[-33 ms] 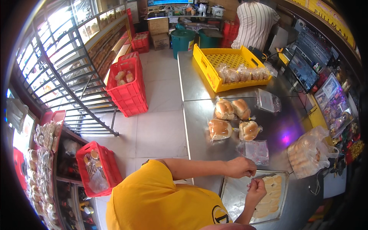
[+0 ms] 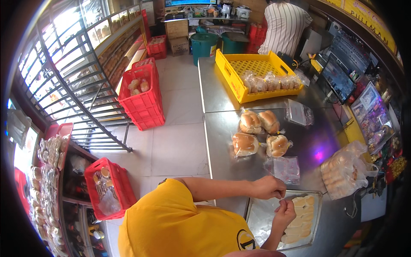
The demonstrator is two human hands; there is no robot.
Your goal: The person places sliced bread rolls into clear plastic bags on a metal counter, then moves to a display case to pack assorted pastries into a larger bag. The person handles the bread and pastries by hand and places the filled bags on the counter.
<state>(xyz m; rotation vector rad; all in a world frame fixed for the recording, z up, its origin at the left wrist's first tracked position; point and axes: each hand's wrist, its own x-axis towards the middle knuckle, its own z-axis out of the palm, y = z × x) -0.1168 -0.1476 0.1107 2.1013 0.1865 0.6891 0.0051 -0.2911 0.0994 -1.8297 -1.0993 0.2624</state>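
Over a metal baking tray [image 2: 262, 214], my left hand [image 2: 269, 187] and my right hand [image 2: 284, 214] are close together, fingertips almost meeting. The fingers of both are pinched; anything between them is too small to make out. Rows of pale, flat bread pieces [image 2: 303, 218] lie on the tray's right side, partly behind my right hand. Its left side shows bare, greasy-looking metal. Beyond my left hand lies a stack of clear plastic bags [image 2: 286, 169] with pinkish print. Several bagged bread rolls [image 2: 245, 144] sit just past it.
A yellow crate [image 2: 233, 81] with bagged bread stands at the table's far end. At right are a bulging plastic bag of rolls [image 2: 342, 173] and a monitor [image 2: 338, 77]. Red crates [image 2: 143, 103] stand on the floor to the left. A person in a striped shirt [image 2: 282, 28] is at the back.
My right hand has shifted slightly, its fingertips rising a little closer to those of my left hand. The rest looks the same.
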